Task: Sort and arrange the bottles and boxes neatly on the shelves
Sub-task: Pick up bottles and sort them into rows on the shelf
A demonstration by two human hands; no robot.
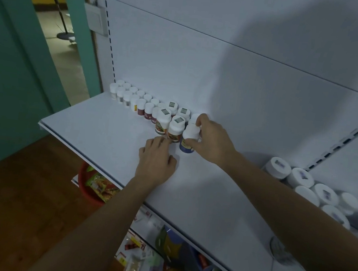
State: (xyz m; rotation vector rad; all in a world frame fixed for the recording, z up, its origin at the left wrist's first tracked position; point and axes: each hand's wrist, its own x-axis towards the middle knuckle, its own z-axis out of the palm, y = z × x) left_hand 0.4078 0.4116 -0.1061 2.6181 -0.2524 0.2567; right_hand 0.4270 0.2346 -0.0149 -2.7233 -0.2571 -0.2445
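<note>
A white shelf (99, 131) carries two rows of small white-capped bottles (133, 100) along its back wall, running from the left corner toward the middle. Several larger bottles with orange labels and sticker-topped caps (163, 120) close the rows. My right hand (211, 138) grips a white-capped bottle with a blue label (188, 139), standing on the shelf at the right end of the front row. My left hand (156, 161) lies palm down on the shelf, its straight fingertips touching the base of an orange-label bottle (176, 128).
A cluster of bigger white-lidded jars (301, 178) sits on the shelf at the right. Below, a lower shelf holds packets and boxes (157, 250), and a red basin with snack packets (93, 183) stands on the wooden floor. A doorway with a standing fan (55, 1) opens at the left.
</note>
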